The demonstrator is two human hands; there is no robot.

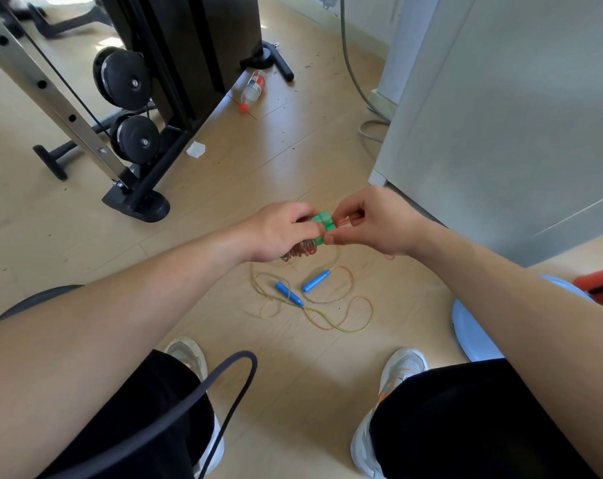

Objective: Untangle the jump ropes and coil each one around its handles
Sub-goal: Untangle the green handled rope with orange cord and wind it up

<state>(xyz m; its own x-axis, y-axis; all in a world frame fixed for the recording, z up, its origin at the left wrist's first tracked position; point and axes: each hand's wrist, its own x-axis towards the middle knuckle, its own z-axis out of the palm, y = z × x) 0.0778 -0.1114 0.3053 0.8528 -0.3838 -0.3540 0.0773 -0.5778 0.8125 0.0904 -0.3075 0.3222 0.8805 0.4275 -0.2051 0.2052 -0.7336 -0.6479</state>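
The green handles point(322, 223) are gripped together in the left hand point(279, 233), so the coiled rope point(301, 251) is stopped from unwinding. Its end, at 3 o'clock, is pinched by the right hand point(376, 223), probably for tucking. The blue-handled rope point(315, 281) lies loose at 6 o'clock.

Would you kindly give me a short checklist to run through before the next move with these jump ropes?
1. Grip of the left hand on the green handles: holds both together, ok.
2. The coiled rope wound round those handles: turns show under the hand, ok.
3. The right hand pinches a strand of it at the handle ends; end secured: cannot tell.
4. Coil clear of the blue-handled rope: cannot tell.
5. Second rope coiled: it lies loose on the floor, its blue handles apart, not ok.
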